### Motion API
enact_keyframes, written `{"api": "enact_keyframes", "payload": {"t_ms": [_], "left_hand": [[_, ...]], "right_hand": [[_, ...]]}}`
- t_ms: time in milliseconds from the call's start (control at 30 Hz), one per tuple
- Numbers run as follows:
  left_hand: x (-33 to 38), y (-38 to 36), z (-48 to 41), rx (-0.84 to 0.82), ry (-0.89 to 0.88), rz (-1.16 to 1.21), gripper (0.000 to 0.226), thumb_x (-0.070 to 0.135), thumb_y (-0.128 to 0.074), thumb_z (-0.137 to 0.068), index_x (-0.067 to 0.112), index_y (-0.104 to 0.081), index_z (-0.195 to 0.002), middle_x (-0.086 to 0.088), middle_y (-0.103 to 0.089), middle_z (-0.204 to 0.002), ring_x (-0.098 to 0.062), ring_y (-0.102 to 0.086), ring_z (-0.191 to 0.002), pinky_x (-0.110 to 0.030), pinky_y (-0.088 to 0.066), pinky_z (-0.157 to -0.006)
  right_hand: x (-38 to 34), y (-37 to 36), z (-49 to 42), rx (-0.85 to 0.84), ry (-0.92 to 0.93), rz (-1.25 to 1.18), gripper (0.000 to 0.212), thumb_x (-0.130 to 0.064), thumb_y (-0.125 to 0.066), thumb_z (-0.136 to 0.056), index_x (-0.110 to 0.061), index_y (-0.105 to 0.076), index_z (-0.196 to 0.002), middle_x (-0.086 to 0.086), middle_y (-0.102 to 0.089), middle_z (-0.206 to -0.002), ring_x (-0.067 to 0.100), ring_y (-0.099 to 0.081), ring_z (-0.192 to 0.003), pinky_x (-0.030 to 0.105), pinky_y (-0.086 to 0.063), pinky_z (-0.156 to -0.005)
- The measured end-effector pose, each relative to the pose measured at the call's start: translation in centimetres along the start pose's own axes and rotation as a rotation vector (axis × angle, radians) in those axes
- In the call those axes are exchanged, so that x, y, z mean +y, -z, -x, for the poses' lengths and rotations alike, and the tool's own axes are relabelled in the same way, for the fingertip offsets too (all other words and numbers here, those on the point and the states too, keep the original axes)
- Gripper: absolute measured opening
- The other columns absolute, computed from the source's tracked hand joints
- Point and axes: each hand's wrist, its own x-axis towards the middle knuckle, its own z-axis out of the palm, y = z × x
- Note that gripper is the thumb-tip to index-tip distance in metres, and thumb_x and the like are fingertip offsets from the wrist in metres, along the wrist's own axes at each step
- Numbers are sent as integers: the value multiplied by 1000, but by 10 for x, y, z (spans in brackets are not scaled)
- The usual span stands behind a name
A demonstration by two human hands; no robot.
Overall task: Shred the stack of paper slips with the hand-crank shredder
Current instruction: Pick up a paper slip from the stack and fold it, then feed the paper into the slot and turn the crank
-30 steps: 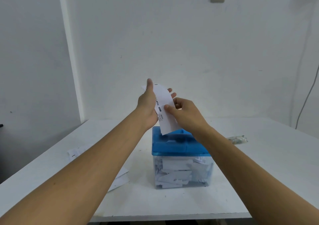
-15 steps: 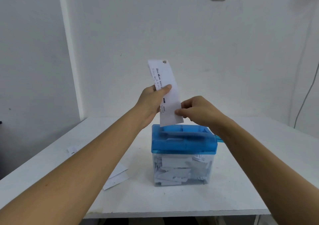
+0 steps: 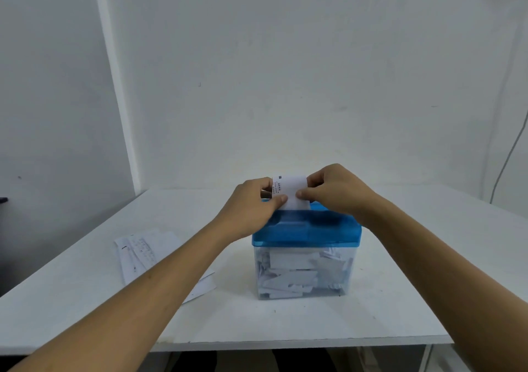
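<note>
Where the paper slip stands upright, long axis vertical, its lower edge meets the top of the shredder, directly below the fingers. Left hand and right hand pinch opposite side edges, equally near; spare slips lie left on the worktop.

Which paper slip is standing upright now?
The slip pinched by left hand and right hand over the shredder; the other slips lie flat on the table.

blue shredder lid (translucent), white printed slip.
</note>
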Motion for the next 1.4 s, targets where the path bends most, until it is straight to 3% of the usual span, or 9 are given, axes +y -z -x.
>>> {"api": "enact_keyframes", "payload": {"t_ms": [333,600,700,767,867,967,1133,1267,1400], "left_hand": [[-1,4,4,-11,-9,-26,11,26,-60,-100,24,-63,-111,10,-66,-112,-4,-61,-93,-7,-44,-63],[-6,-14,13,13,22,54,27,25,-54,-103,18,-61,-128,6,-65,-122,-14,-61,-104,-15,-46,-76],[-10,-18,16,15,12,77,17,24,-52,-103,15,-59,-115,3,-65,-115,-15,-60,-100,-20,-49,-81],[-13,-18,20,46,14,83,11,21,-51,-103,12,-53,-97,-2,-62,-100,-12,-55,-83,-13,-42,-66],[-13,-21,21,53,19,99,13,20,-50,-103,10,-55,-98,-9,-64,-101,-13,-53,-79,-14,-39,-63],[-14,-21,22,33,27,97,24,24,-48,-102,2,-57,-108,-18,-66,-109,-20,-54,-82,-31,-41,-71],[-15,-19,22,36,27,116,19,24,-50,-102,8,-60,-105,-11,-69,-104,-28,-61,-90,-29,-44,-71],[-16,-17,22,38,-2,99,20,23,-51,-102,8,-61,-111,-7,-70,-107,-24,-62,-90,-37,-51,-77],[-14,-18,24,40,0,137,21,21,-50,-103,18,-63,-120,9,-67,-115,-14,-63,-101,-28,-54,-84]], "right_hand": [[2,-7,-2,23,34,48,26,-27,-71,-92,-7,-71,-74,4,-55,-65,15,-43,-60,24,-36,-56],[6,-6,0,42,70,205,25,-33,-68,-92,-10,-75,-91,1,-67,-81,16,-56,-75,27,-45,-67],[5,17,28,161,150,352,32,-37,-61,-95,-22,-67,-123,-7,-67,-104,13,-60,-95,28,-47,-84],[9,30,53,240,221,440,30,-38,-55,-97,-26,-65,-122,-9,-65,-112,13,-58,-100,31,-48,-88],[35,39,84,260,278,540,35,-42,-42,-99,-30,-60,-126,-11,-59,-123,8,-55,-99,31,-44,-84],[76,34,90,322,446,638,35,-39,-34,-105,-26,-55,-129,-6,-56,-130,11,-62,-91,28,-46,-71],[106,21,68,482,620,638,34,-34,-28,-105,-13,-53,-96,0,-54,-89,19,-45,-66,24,-33,-54],[103,19,55,516,591,559,27,-33,-29,-105,-18,-40,-85,-7,-41,-67,11,-36,-51,18,-24,-47],[98,25,42,474,540,586,30,-30,-33,-104,-16,-32,-77,-4,-40,-52,13,-32,-41,25,-21,-40]]}}
